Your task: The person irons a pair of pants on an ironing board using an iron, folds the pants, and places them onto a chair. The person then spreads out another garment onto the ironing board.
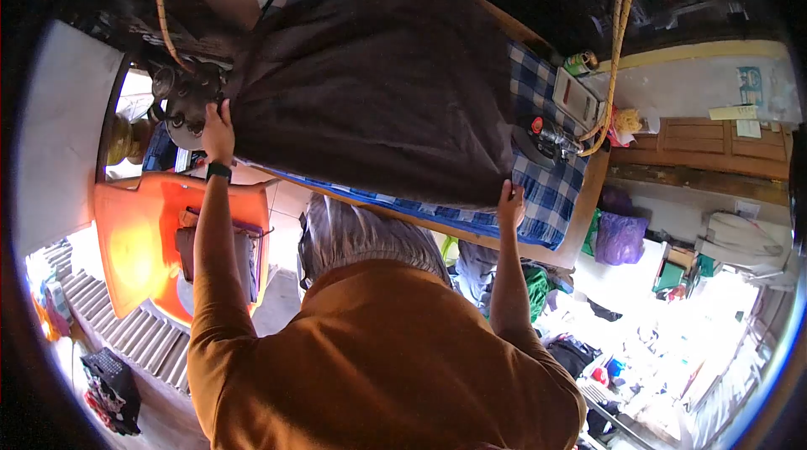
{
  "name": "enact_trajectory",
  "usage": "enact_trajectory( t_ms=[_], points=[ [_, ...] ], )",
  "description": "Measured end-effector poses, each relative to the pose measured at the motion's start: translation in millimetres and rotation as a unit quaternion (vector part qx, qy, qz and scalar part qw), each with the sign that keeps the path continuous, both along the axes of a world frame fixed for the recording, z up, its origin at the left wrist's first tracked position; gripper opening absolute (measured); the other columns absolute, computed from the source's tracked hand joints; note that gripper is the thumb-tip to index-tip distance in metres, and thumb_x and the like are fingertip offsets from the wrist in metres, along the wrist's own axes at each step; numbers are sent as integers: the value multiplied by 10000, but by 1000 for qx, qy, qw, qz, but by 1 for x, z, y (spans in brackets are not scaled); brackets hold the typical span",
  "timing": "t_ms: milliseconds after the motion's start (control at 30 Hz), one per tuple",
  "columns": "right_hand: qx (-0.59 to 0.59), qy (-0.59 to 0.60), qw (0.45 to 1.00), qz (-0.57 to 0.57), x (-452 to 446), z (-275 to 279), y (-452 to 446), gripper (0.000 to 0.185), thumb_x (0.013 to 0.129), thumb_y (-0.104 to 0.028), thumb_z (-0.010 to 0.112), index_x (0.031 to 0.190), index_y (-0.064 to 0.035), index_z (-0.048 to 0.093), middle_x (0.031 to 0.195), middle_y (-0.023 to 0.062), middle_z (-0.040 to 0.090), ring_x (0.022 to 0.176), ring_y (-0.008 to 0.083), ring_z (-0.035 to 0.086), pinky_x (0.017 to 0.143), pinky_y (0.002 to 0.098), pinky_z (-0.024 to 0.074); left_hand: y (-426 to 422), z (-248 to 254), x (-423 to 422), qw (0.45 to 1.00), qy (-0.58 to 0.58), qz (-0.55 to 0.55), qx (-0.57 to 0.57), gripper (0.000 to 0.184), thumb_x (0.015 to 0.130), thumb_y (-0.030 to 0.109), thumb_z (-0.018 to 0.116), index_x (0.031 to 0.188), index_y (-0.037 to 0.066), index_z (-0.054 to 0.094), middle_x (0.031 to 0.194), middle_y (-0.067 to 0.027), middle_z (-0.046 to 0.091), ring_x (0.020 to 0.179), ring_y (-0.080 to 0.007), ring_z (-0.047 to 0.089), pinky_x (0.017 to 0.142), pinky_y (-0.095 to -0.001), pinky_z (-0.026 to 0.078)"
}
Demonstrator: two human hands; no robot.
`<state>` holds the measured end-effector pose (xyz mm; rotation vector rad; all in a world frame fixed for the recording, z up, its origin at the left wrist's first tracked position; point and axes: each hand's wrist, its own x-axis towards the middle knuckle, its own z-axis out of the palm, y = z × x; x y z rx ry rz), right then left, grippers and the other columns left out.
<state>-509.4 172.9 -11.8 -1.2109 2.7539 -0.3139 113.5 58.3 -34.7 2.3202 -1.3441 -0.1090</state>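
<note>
A large dark brown cloth (378,97) lies spread over a table covered with a blue checked cloth (542,189). At its left edge my left hand (218,137) is closed on the fabric, with a dark band on the wrist. My right hand (510,206) pinches the near right corner of the same cloth. Soft creases run across the fabric between both hands. To the right of the cloth, apart from my right hand, rests what looks like an iron (546,140) with a dark base and a red knob.
An orange plastic chair (126,240) stands at the left, with folded dark fabric (244,261) on its seat. A pale box (577,98) and a green can (580,62) sit at the table's right end. A yellowish cord (618,46) hangs there. Purple bags (622,235) are beyond the table.
</note>
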Motion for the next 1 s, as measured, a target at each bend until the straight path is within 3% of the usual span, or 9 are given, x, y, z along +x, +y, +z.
enact_trajectory(
  t_ms=[67,200,333,400,467,567,800,933,1000],
  points=[
    [-93,-33,988,117,1,1,13,312,948,-377,425,960,-81,522,803,196,641,748,417,614,623,522,455,-1,-1,10,996,-52,-45,-51,406,951,448,387,1000,51,464,853,-244,623,773,-459,590,617,-533,462],
    [-46,19,998,38,21,-1,20,201,945,-310,454,973,-114,486,779,152,646,694,408,612,588,527,449,-2,-10,17,994,-88,-49,-39,389,944,431,421,1037,57,470,880,-260,609,771,-452,588,620,-543,456],
    [-139,176,972,67,7,-29,14,158,952,-255,451,983,-117,520,832,127,618,797,358,578,703,490,453,-5,-22,7,986,-145,5,-88,434,929,438,448,1123,51,481,1071,-185,581,967,-387,562,803,-495,432],
    [-162,111,973,120,-11,-18,5,190,937,-283,485,957,-106,551,818,118,607,816,341,563,725,465,449,4,17,-36,991,-130,25,-18,456,907,408,509,1188,51,472,1136,-150,546,1047,-365,511,892,-473,388],
    [-194,47,964,173,-20,-7,-15,224,922,-310,520,931,-95,582,803,109,597,834,325,547,746,441,445,11,22,-58,965,-61,-210,-141,544,851,381,602,1269,76,435,1233,-175,482,1160,-372,440,985,-485,326],
    [-148,-56,971,181,-27,-3,-40,284,863,-344,620,842,-62,647,783,111,581,768,318,557,696,410,452,25,28,-96,919,-66,-386,-40,734,749,337,691,1362,117,354,1412,-151,315,1360,-317,222,1107,-508,130],
    [-267,-182,935,148,-45,0,-56,258,838,-253,683,786,-1,656,598,56,612,566,109,576,538,274,449,32,8,-86,975,-103,-192,-46,794,693,174,671,1392,134,296,1425,-117,315,1367,-302,220,1100,-533,111],
    [-95,-352,931,14,-36,23,-52,226,921,-241,569,847,-28,547,656,78,638,600,141,621,539,281,504,27,-15,-55,993,-108,8,-50,749,731,166,641,1392,133,289,1433,-153,290,1368,-343,195,1087,-552,123],
    [-203,-566,799,-18,-33,16,-47,294,940,-326,522,945,-33,529,714,76,618,717,168,653,611,272,528,23,-20,-46,992,-90,88,-19,681,780,166,593,1388,117,289,1417,-177,302,1340,-368,238,1060,-562,192]
  ],
)
